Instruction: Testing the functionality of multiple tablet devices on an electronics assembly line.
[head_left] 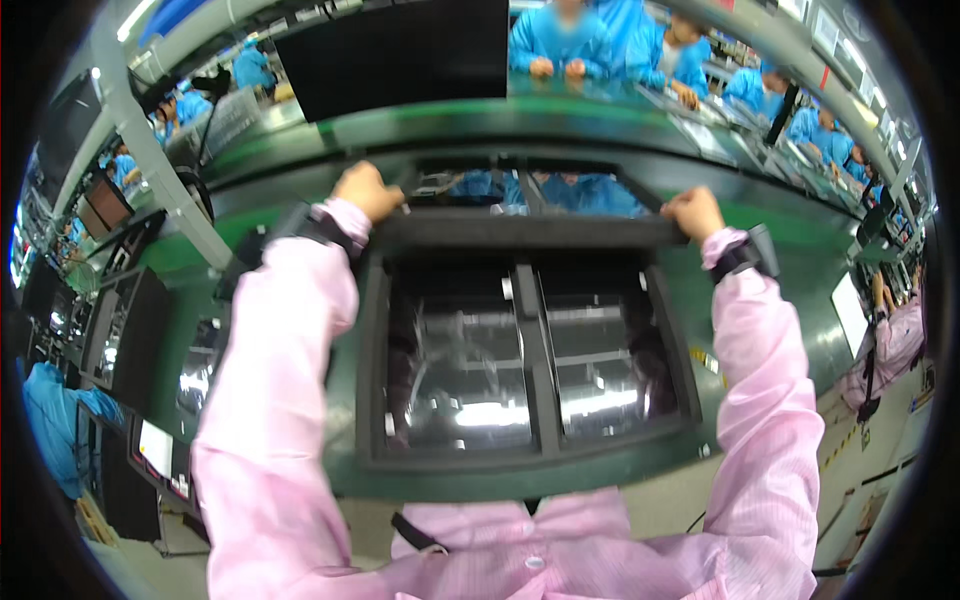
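Black divided tray (535, 231), upper centre, has left hand (368, 193) and right hand (697, 213) each in a pinching grip at its ends, likely a positioning step; next move needs both sides level.

- black tray (530, 234): matt, foam-like;
- dark panels (465, 370): glossy, smooth, mirror-like;
- green table (812, 275): smooth, faintly shiny;
- pink sleeves (765, 370): finely striped cloth;
- pale pole (152, 145): smooth, metal-looking
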